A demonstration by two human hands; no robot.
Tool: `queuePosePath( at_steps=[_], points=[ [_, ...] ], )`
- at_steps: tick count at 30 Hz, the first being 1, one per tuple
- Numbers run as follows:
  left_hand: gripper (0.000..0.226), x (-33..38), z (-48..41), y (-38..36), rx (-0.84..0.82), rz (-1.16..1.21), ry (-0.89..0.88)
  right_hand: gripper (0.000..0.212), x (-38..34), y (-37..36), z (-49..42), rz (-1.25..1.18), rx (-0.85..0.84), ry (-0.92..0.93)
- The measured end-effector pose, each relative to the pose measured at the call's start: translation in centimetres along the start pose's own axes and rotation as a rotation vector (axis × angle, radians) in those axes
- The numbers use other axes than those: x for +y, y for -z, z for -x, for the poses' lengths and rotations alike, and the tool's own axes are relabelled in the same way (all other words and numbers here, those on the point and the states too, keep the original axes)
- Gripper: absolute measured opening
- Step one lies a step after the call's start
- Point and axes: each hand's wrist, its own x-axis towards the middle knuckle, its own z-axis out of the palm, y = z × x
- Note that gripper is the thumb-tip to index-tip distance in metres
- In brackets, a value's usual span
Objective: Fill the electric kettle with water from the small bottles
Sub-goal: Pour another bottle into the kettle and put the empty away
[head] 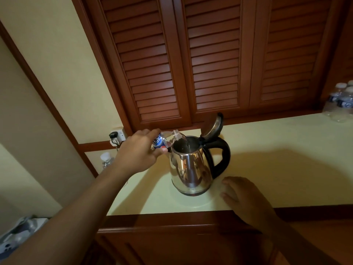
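Left hand (140, 148) grip clamps one bottle (164, 141) over one kettle (193, 165); right hand (246, 197) flat, fingers apart.

Pale counter (267, 159): kettle (191, 169), capped bottles (340, 101), right hand (242, 196).

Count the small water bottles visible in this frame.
At least 5: one tipped over the kettle in the left hand, one capped bottle behind that arm, and three clustered far right on the counter; more may be cropped.
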Motion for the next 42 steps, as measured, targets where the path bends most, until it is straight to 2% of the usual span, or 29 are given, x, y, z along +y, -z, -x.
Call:
queuePosePath(
  at_steps=[4,11,14,18,22,29,35,40,42],
  points=[
    [0.069,-0.3,-0.9,0.1,0.008,-0.229,-0.112,0.060,-1.3,0.9,0.2,0.078,-0.042,-0.042],
    [0.068,0.0,-1.9,0.4,0.084,-0.449,-0.264,0.103,-0.5,-0.4,-0.5,0.220,-0.138,-0.082],
    [0.072,0.1,-2.4,0.3,0.085,-0.504,-0.299,0.114,-0.1,-0.8,-0.6,0.243,-0.134,-0.070],
    [0.075,0.5,-2.8,0.4,0.117,-0.557,-0.356,0.109,0.2,-1.2,-0.7,0.255,-0.124,-0.069],
    [0.074,0.7,-2.9,0.2,0.148,-0.579,-0.423,0.116,0.6,-1.5,-0.8,0.251,-0.105,-0.063],
    [0.065,0.9,-3.1,0.5,0.150,-0.630,-0.485,0.098,1.3,-2.0,-0.9,0.234,-0.082,-0.022],
    [0.075,1.5,-3.5,0.8,0.143,-0.636,-0.494,0.076,1.3,-2.0,-0.8,0.192,-0.073,-0.004],
    [0.078,1.8,-3.7,1.2,0.139,-0.665,-0.488,0.074,1.3,-1.7,-0.6,0.120,-0.075,0.021],
    [0.078,1.8,-3.6,1.3,0.145,-0.675,-0.489,0.066,1.3,-1.6,-0.5,0.096,-0.053,0.023]
  ],
)
